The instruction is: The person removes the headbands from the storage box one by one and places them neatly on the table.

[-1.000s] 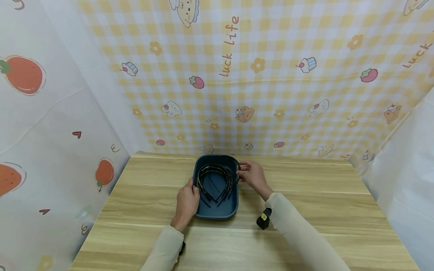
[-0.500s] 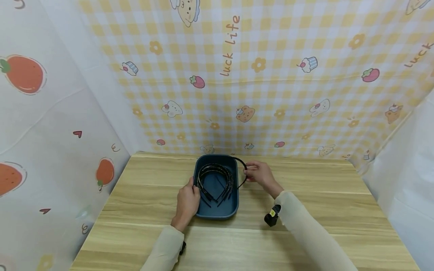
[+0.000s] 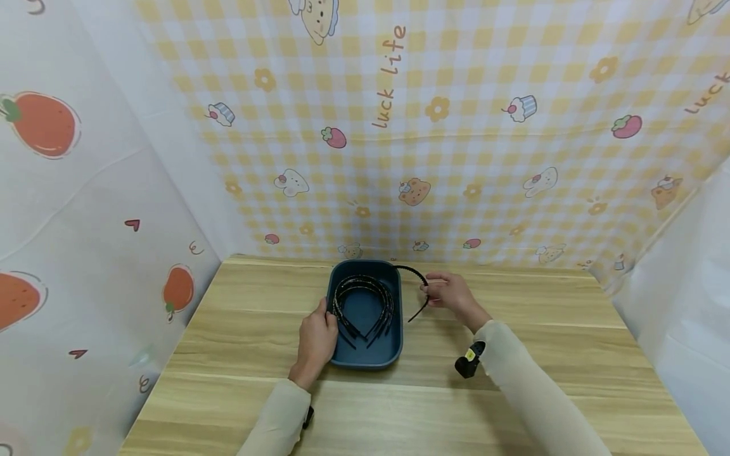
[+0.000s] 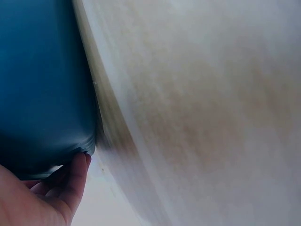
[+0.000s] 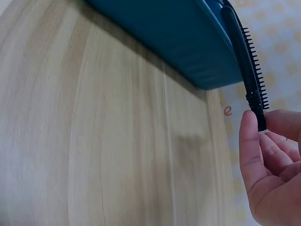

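Observation:
A dark blue rectangular bin point(image 3: 366, 365) stands on the table, with several black headbands point(image 3: 362, 279) lying nested inside it. My left hand point(image 3: 317, 335) holds the bin's left side; in the left wrist view its fingers point(image 4: 77, 181) curl at the bin's lower corner. My right hand point(image 3: 453, 296) pinches one black headband point(image 3: 419, 273) between thumb and fingers, to the right of the bin. In the right wrist view this headband point(image 5: 244, 56) shows a row of small teeth along its edge. Its upper end overlaps the bin's right rim in the head view.
The light wooden table point(image 3: 513, 354) reaches to a back wall hung with yellow checked cloth point(image 3: 433, 152). A white printed cloth point(image 3: 102, 209) hangs at the left, and a plain white one point(image 3: 678, 272) at the right.
My right hand has drawn the headband rightward from the bin's right rim, so more of its curve shows outside. The left hand and the bin have stayed in place.

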`<state>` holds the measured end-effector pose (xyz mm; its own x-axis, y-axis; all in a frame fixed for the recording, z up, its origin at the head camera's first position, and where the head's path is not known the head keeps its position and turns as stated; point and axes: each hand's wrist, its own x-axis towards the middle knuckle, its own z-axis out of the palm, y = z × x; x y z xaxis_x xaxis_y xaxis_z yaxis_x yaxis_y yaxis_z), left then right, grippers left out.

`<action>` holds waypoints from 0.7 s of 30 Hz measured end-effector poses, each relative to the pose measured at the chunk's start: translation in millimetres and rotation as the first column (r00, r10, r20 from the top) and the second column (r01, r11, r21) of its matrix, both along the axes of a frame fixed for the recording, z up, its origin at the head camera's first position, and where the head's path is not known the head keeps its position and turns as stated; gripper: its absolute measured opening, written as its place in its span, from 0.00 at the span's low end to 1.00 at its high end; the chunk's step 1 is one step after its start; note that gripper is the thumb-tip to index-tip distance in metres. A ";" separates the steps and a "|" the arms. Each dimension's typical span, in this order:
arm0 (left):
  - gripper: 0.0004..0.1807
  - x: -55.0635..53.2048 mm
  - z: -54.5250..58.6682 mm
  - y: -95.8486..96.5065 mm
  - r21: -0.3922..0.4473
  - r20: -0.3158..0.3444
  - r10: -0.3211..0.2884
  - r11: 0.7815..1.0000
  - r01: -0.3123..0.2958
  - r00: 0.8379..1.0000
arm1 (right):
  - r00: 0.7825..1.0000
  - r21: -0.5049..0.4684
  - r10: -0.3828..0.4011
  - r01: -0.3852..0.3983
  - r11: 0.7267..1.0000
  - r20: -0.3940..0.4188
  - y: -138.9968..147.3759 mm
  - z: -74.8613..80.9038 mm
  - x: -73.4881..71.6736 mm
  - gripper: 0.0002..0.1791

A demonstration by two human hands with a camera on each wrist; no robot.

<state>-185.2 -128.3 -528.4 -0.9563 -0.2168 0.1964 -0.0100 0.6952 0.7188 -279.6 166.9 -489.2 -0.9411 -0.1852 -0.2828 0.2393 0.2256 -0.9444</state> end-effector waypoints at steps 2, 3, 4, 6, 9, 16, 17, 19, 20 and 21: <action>0.26 -0.1 0.4 -0.4 -0.003 -0.007 0.000 1.000 0.000 1.000 | 1.000 0.004 -0.003 0.003 1.000 0.002 2.9 0.0 -1.6 0.25; 0.26 -0.1 0.5 -0.6 -0.003 -0.009 0.000 1.000 0.000 1.000 | 1.000 0.005 -0.008 0.008 1.000 0.002 4.1 -0.4 -2.4 0.25; 0.26 -0.2 0.6 -0.8 -0.003 -0.009 0.000 1.000 0.000 1.000 | 1.000 0.007 -0.013 0.013 1.000 0.002 5.3 -0.8 -2.9 0.24; 0.26 0.0 0.5 -1.1 -0.002 -0.008 0.000 1.000 0.000 1.000 | 1.000 0.013 -0.019 0.019 1.000 0.000 8.3 -1.8 -3.4 0.23; 0.25 0.2 0.4 -1.0 -0.003 -0.007 0.001 1.000 -0.001 1.000 | 1.000 0.018 -0.023 0.023 1.000 -0.009 13.5 -3.7 -4.2 0.22; 0.26 0.7 1.3 -0.1 -0.003 0.004 0.003 1.000 -0.003 1.000 | 0.999 0.008 -0.048 0.048 0.999 0.004 26.0 -5.9 -5.6 0.23; 0.26 0.8 1.3 -0.1 -0.002 0.007 0.003 1.000 -0.003 1.000 | 0.999 0.004 -0.053 0.053 0.999 0.009 27.6 -6.1 -6.0 0.24; 0.26 0.9 1.6 0.1 -0.002 0.000 0.005 1.000 -0.005 1.000 | 0.998 -0.006 -0.061 0.062 0.998 0.016 31.0 -6.3 -6.8 0.25; 0.26 1.0 1.6 0.2 0.002 0.003 0.002 1.000 -0.002 1.000 | 0.998 -0.010 -0.065 0.065 0.998 0.017 32.9 -6.6 -6.9 0.25; 0.26 1.1 1.6 0.2 0.004 0.005 -0.001 1.000 0.001 1.000 | 0.997 -0.012 -0.070 0.070 0.997 0.014 34.7 -7.2 -6.9 0.26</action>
